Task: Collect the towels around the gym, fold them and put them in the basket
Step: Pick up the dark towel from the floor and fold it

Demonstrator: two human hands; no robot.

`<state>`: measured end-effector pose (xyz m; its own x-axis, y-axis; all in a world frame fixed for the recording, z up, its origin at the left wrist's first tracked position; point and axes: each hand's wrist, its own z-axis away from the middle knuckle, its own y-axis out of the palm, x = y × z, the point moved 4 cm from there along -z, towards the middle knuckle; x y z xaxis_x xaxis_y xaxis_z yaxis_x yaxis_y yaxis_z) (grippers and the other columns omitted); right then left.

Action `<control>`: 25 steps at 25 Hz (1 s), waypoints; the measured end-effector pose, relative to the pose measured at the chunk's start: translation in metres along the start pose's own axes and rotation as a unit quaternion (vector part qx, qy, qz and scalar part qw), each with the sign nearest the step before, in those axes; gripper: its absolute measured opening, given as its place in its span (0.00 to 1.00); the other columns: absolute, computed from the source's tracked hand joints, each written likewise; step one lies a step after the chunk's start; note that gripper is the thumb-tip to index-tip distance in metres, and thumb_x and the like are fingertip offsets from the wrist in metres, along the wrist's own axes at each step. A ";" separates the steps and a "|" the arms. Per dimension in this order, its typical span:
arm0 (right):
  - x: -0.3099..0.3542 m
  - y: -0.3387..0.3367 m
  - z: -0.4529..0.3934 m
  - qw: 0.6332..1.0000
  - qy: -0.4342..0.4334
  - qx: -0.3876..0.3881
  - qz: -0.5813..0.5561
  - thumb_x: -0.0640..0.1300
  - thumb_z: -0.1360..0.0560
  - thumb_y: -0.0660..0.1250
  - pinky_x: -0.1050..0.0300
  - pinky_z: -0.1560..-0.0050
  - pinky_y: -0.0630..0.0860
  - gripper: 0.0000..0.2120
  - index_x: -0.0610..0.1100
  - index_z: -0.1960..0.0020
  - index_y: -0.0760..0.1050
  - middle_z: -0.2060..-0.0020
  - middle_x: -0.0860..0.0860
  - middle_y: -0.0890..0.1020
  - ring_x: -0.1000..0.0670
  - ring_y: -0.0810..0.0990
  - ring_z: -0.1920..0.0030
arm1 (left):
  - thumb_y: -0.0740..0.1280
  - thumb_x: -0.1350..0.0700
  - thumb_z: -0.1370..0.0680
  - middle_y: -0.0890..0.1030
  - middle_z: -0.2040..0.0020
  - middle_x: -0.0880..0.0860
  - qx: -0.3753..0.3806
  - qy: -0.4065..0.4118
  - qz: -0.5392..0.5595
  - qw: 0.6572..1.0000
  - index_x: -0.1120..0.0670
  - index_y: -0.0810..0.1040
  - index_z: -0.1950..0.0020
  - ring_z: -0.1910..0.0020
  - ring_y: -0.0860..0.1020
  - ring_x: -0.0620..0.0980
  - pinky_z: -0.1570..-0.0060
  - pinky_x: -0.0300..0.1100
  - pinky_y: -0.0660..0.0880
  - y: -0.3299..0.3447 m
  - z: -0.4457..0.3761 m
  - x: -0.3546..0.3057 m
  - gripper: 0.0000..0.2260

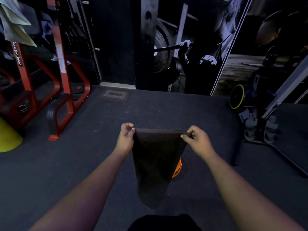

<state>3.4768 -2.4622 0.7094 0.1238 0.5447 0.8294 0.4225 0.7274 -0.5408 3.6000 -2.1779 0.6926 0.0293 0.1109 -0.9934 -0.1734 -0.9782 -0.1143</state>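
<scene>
Head view. Both forearms extend from the bottom corners of the frame toward the centre. The left hand (125,139) sits just left of centre; its thumb and curled fingers pinch the upper left corner of a dark towel (154,165). The right hand (197,140) sits just right of centre; its thumb and curled fingers pinch the upper right corner of the same towel. The top edge of the towel runs taut and nearly level between the two hands. The rest of the cloth hangs below that edge, narrowing toward a rounded lower end in the lower centre of the frame, above the dark rubber floor (83,164).

An orange object (177,169) shows at the right edge of the hanging towel, mostly hidden behind it; its kind cannot be told.

At the left of the frame stands a red steel rack (64,64). Pale cloths (14,22) hang at the upper left corner. A yellow-green cone (7,139) sits at the left edge on the floor.

A large wall mural (191,47) of a barbell lifter fills the upper centre. At the right of the frame stands a machine with a black wheel rimmed in yellow (236,98), and a grey slanted beam (286,87) beside it.
</scene>
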 end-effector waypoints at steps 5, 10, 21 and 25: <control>0.044 -0.005 0.009 0.938 -0.030 -0.052 -0.341 0.29 0.25 0.71 0.55 0.45 0.80 0.23 0.48 0.37 0.71 0.50 0.49 0.82 0.55 0.82 0.50 | 0.60 0.57 0.15 0.73 0.54 0.49 0.044 0.010 0.061 0.997 0.51 0.72 0.46 0.55 0.73 0.45 0.48 0.45 0.71 0.034 0.001 -0.053 0.02; 0.041 0.028 0.024 0.956 0.055 0.002 -0.289 0.32 0.27 0.74 0.51 0.39 0.80 0.16 0.47 0.44 0.80 0.50 0.56 0.86 0.61 0.84 0.50 | 0.64 0.49 0.17 0.81 0.53 0.52 0.097 -0.092 0.373 0.918 0.50 0.72 0.40 0.53 0.82 0.51 0.45 0.53 0.80 0.055 -0.012 -0.107 0.08; 0.061 -0.004 -0.017 0.892 0.139 0.038 -0.428 0.38 0.22 0.70 0.54 0.50 0.83 0.08 0.38 0.43 0.81 0.48 0.41 0.87 0.44 0.86 0.47 | 0.71 0.64 0.24 0.84 0.41 0.57 0.237 -0.087 0.239 0.938 0.57 0.80 0.39 0.42 0.82 0.54 0.42 0.45 0.79 0.036 0.002 -0.029 0.14; 0.067 -0.009 -0.020 0.908 0.134 0.054 -0.394 0.39 0.22 0.71 0.54 0.51 0.82 0.10 0.38 0.41 0.79 0.49 0.42 0.87 0.44 0.86 0.47 | 0.66 0.63 0.19 0.84 0.39 0.57 0.237 -0.067 0.186 0.951 0.58 0.77 0.35 0.40 0.82 0.54 0.41 0.46 0.80 0.043 0.004 -0.034 0.13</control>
<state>3.4989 -2.4407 0.7726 0.0426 -0.2732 0.9610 0.3856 0.8919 0.2364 3.5875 -2.2229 0.7213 -0.2405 -0.1759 -0.9546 -0.5718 -0.7690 0.2858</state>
